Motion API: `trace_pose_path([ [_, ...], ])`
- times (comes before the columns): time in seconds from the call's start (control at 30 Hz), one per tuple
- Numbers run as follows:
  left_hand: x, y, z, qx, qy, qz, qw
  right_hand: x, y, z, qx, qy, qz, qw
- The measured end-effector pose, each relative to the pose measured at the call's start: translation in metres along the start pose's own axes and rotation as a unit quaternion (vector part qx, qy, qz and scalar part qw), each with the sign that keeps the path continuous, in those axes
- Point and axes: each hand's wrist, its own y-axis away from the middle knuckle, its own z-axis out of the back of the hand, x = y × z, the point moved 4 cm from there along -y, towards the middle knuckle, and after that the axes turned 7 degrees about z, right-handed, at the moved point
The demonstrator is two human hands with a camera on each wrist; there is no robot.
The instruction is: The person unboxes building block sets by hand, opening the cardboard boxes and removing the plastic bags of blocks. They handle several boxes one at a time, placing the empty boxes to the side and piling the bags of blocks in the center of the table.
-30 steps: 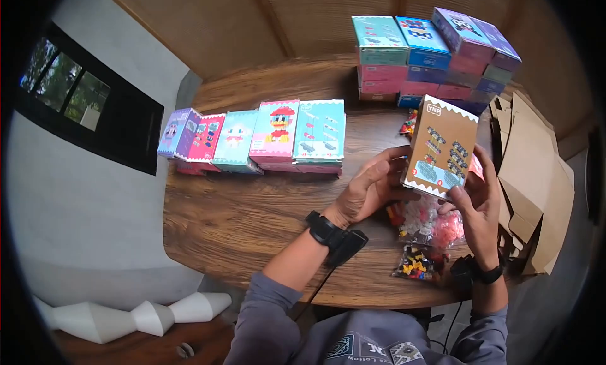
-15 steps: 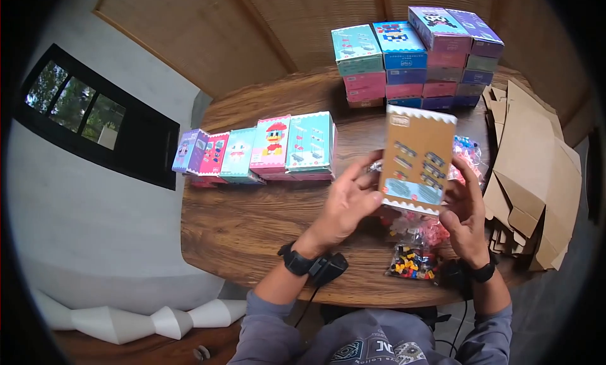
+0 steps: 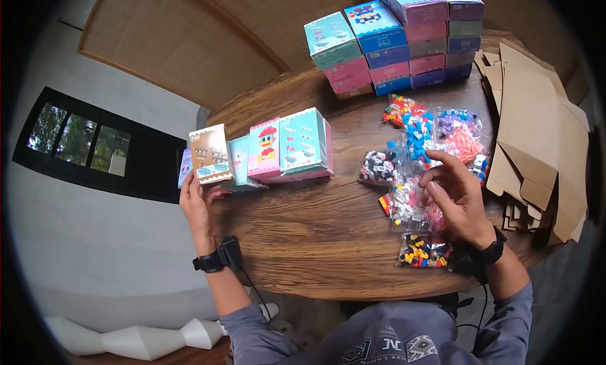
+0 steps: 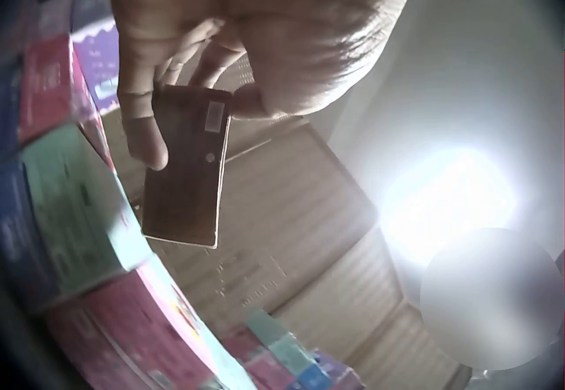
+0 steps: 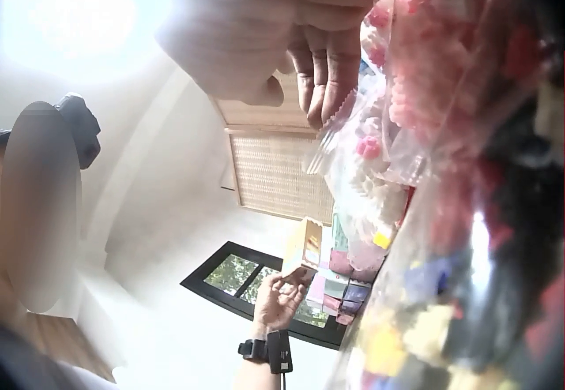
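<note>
Brown with a scalloped white edge, a printed box [image 3: 211, 147] sits in the person's left hand [image 3: 197, 207], over at the left end of the low row of boxes [image 3: 300, 141]. The fingers and thumb grip it from its lower end, and it stands tilted above its neighbours; whether it touches any of them, I can't tell from where I stand.

Across the worktop [image 3: 303, 239], the right hand [image 3: 466, 207] hangs with its fingers loosely bent over the clear bags of small bricks, pinching nothing that I can see. Nearest to it is a bag of white and pink pieces [image 3: 407, 204]; I can't make out whether a fingertip brushes the plastic. A bag of black and yellow pieces [image 3: 426, 251] lies closer to the person.

As for how far along things look, I'd call it partway. The low row is standing, and a taller stack of boxes [image 3: 426, 27] is neatly piled at the far side, but the brown one has yet to be let go. The bags lie loose outside any box, and flattened cardboard [image 3: 533, 119] is heaped to their right.
</note>
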Motion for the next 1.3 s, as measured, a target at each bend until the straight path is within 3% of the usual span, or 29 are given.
trace_pose_path([
  [0.13,0.014,-0.02,0.025,-0.042,-0.087,0.019,0.995,0.0,0.0,-0.001,0.007,0.023,-0.006,1.0],
  [0.23,0.014,-0.023,0.037,-0.099,-0.248,0.029,0.963,0.001,-0.001,-0.001,0.007,0.032,-0.008,0.999],
  [0.33,0.015,-0.03,0.049,-0.162,-0.301,-0.05,0.938,-0.001,-0.002,0.0,0.011,0.036,-0.006,0.999],
  [0.5,-0.002,-0.003,-0.003,-0.128,-0.339,-0.102,0.927,0.001,-0.002,0.0,0.02,0.051,-0.009,0.998],
  [0.57,0.0,-0.004,-0.009,-0.134,-0.414,-0.134,0.89,0.0,-0.001,0.0,0.017,0.057,-0.014,0.998],
  [0.97,-0.005,0.0,0.0,-0.196,-0.524,-0.136,0.817,0.006,-0.003,0.002,0.029,0.142,0.029,0.989],
  [1.07,-0.003,-0.002,0.001,-0.197,-0.521,-0.129,0.821,0.005,-0.003,0.002,0.026,0.13,0.014,0.991],
  [1.17,-0.008,0.003,-0.004,-0.232,-0.519,-0.168,0.806,0.005,-0.003,0.002,0.028,0.128,0.01,0.991],
  [1.3,-0.009,-0.004,0.005,-0.216,-0.518,-0.162,0.812,0.005,-0.003,0.003,0.032,0.138,0.025,0.99],
])
